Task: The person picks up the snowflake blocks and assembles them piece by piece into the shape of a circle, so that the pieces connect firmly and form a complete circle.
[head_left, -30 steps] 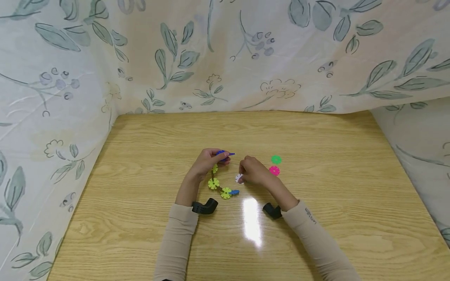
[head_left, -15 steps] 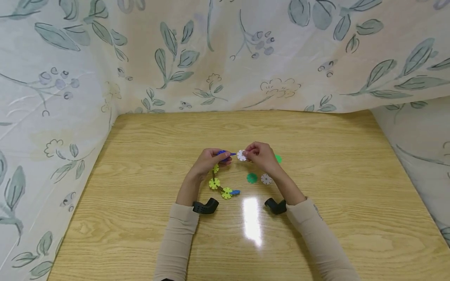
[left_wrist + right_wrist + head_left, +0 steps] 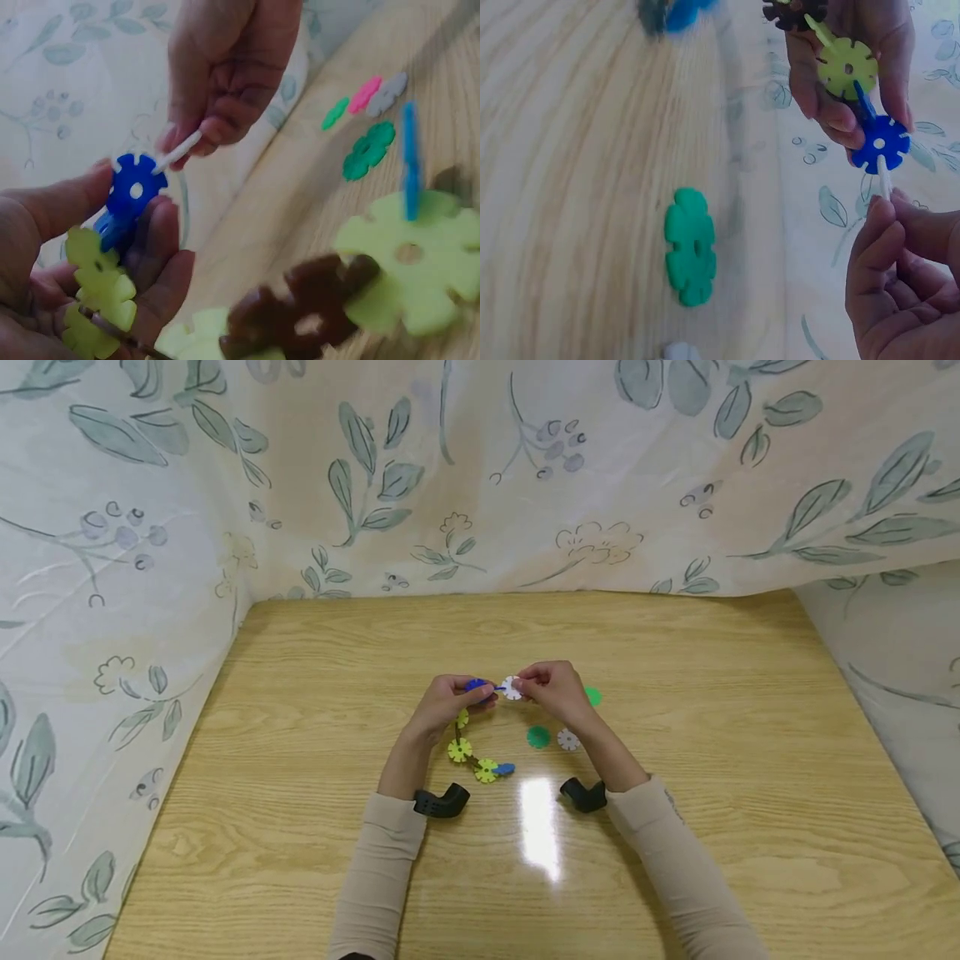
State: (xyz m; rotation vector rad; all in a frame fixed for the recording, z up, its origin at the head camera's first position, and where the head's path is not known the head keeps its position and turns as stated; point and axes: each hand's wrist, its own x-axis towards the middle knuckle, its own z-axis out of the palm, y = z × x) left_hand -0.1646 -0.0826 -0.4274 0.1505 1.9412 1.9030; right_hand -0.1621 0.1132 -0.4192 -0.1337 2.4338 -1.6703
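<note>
My left hand holds the end of a chain of notched plastic discs, with a dark blue disc between thumb and fingers. My right hand pinches a white notched disc by its edge. In both wrist views the white disc meets the dark blue disc's rim edge-on, at right angles; how deep it sits in the slot I cannot tell. From my left hand the chain runs down through yellow-green discs and brown discs to a lighter blue disc at its near end.
Loose on the wooden table lie a dark green disc, a greyish-white disc, a bright green disc and a pink disc. A leaf-patterned cloth stands behind the table.
My right hand has risen from the table with the white disc and brought it left against the dark blue disc. My left hand has stayed nearly still.
</note>
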